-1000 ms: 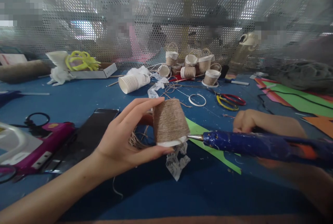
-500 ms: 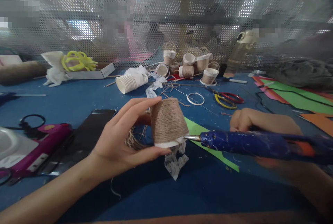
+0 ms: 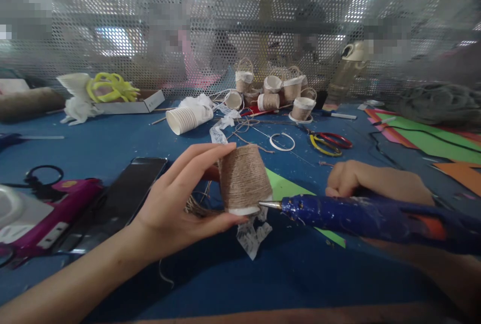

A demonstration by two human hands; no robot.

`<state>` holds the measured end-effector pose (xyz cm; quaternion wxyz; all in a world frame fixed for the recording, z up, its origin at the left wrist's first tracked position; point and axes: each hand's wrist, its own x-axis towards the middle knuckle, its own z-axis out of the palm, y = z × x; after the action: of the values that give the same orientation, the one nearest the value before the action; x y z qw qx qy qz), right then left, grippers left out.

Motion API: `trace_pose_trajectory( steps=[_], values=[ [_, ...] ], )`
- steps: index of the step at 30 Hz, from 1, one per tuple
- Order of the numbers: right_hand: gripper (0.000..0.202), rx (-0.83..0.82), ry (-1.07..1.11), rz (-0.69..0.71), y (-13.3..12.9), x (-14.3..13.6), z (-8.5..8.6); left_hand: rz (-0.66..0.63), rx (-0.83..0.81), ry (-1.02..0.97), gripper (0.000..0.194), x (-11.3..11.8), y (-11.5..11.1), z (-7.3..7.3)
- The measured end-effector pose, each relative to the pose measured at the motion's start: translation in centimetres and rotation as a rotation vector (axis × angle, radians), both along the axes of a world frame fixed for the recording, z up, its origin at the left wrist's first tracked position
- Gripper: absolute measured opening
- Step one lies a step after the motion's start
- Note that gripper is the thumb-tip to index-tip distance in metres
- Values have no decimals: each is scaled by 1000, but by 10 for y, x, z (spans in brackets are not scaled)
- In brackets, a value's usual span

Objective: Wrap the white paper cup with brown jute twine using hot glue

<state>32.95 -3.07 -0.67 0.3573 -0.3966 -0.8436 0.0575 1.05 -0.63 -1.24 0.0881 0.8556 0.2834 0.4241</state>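
And there's the widest lane, right along the near edge of the blue tabletop (image 3: 210, 289), between the two forearms! Rightward, the long blue glue gun (image 3: 330, 218) bars the way like a rail, its metal tip at the rim of the brown twine-wrapped cup (image 3: 246, 176). Behind it, a narrow gap, then the thin white ring (image 3: 282, 150) and the red-and-yellow-handled scissors (image 3: 323, 152) block. Leftward, a flat glossy black slab (image 3: 130, 183) crowds the forearm.

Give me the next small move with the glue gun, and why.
Probably slide the nozzle of the glue gun slightly along the white rim of the wrapped cup: the tip seems to be there, the twine stops above it, and the left hand grips the cup.
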Motion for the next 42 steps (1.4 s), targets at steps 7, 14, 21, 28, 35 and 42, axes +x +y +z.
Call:
trace_pose_trajectory(
  steps=[7, 14, 21, 28, 35, 42],
  values=[
    [23, 17, 50, -32, 0, 1, 0, -13, -48, -60, 76, -3, 1, -1],
    [23, 15, 63, -50, -1, 1, 8, -86, -145, -177, 80, -7, 5, -6],
    [22, 13, 96, -37, 0, -2, 14, -75, -211, -231, 82, -10, 5, -7],
    [19, 17, 100, -39, -2, -3, 11, -72, -160, -184, 82, -9, 6, -9],
    [20, -3, 103, -34, -3, -4, 8, -96, -115, -188, 83, -7, 5, -8],
    [22, -12, 114, -26, -3, -1, 11, -142, -192, -260, 82, -10, 6, -7]
  ],
)
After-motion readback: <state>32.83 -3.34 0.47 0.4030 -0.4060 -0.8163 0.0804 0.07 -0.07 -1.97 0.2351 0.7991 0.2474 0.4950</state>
